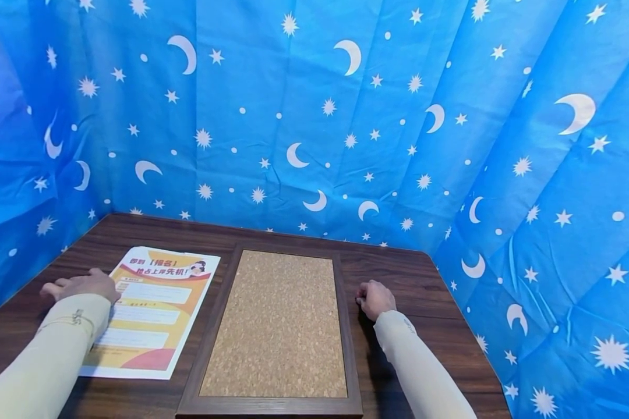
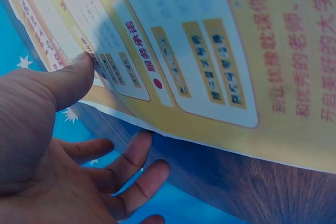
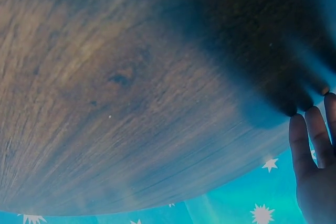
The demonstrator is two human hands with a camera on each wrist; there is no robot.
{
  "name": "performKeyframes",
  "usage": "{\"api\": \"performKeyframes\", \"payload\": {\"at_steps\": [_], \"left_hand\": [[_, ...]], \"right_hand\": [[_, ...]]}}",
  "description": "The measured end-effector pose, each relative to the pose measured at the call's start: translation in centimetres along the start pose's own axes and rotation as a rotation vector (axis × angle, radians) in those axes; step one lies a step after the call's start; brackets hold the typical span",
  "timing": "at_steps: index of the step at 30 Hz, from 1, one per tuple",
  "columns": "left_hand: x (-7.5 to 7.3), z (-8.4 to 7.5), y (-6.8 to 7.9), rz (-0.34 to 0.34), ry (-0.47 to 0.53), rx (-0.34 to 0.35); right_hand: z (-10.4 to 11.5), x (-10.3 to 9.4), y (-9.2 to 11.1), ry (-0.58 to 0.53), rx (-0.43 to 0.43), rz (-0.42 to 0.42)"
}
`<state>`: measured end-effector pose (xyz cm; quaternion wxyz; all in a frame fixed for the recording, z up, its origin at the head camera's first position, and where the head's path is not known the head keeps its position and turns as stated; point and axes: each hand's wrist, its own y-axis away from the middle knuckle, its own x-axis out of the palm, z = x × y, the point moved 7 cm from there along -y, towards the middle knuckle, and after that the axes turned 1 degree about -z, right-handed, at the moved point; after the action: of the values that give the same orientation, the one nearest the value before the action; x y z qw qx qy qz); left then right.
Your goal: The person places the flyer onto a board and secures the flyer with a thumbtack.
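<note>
On the left of the dark wood table lies a printed flyer, orange, yellow and white with Chinese text. My left hand is over its left edge. In the left wrist view, the thumb of that hand lies over the printed face, and a fingertip meets the paper's edge; the other fingers are spread outside it. A cork board in a brown frame lies right of the flyer. My right hand rests on the table beside the frame's right side, fingers loosely bent, fingertips down, holding nothing.
The wooden table has its back and side edges against a blue curtain with white moons and stars. The curtain hangs behind and on both sides.
</note>
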<state>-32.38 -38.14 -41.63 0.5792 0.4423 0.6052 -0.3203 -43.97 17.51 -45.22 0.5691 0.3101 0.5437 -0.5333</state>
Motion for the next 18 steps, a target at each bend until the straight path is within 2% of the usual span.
{"api": "performKeyframes", "payload": {"at_steps": [4,18], "left_hand": [[0.34,-0.04,-0.35,0.010,0.001,0.021],[0.48,0.17,-0.46,0.021,0.025,0.025]], "right_hand": [[-0.15,0.08,-0.03,0.002,-0.005,-0.005],[-0.33,-0.20,-0.21,-0.025,0.041,0.011]]}}
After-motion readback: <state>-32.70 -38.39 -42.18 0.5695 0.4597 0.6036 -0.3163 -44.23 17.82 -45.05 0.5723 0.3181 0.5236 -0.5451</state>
